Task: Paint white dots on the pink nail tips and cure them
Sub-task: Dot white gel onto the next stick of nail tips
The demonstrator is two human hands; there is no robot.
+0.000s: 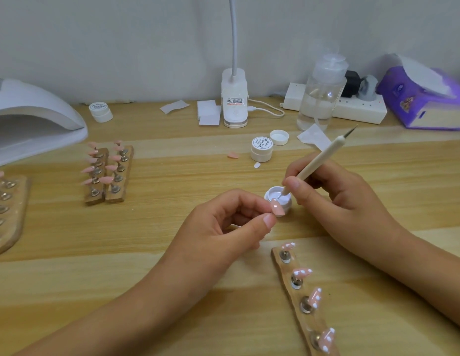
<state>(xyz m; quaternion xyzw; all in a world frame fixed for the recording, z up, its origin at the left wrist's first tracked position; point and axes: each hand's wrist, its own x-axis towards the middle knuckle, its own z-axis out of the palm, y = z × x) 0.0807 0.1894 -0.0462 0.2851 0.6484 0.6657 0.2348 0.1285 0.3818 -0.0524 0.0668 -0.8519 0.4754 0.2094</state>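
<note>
My left hand [223, 224] pinches a pink nail tip [278, 209] between thumb and fingers, just in front of a small open jar of white gel [281, 200]. My right hand [334, 191] grips a cream dotting pen [317, 160], its lower end dipped into the jar. Near the front right lies a wooden holder strip [299, 308] with several pink tips bearing white dots [302, 273]. At the far left stands the white curing lamp [31, 116].
Two wooden holders [108, 176] with plain pink tips sit at centre left, another holder [5, 211] at the left edge. A closed gel jar [261, 149], loose lid [279, 137], stray pink tip [233, 155], desk lamp base [234, 101], clear pump bottle [321, 93], power strip and purple tissue pack line the back.
</note>
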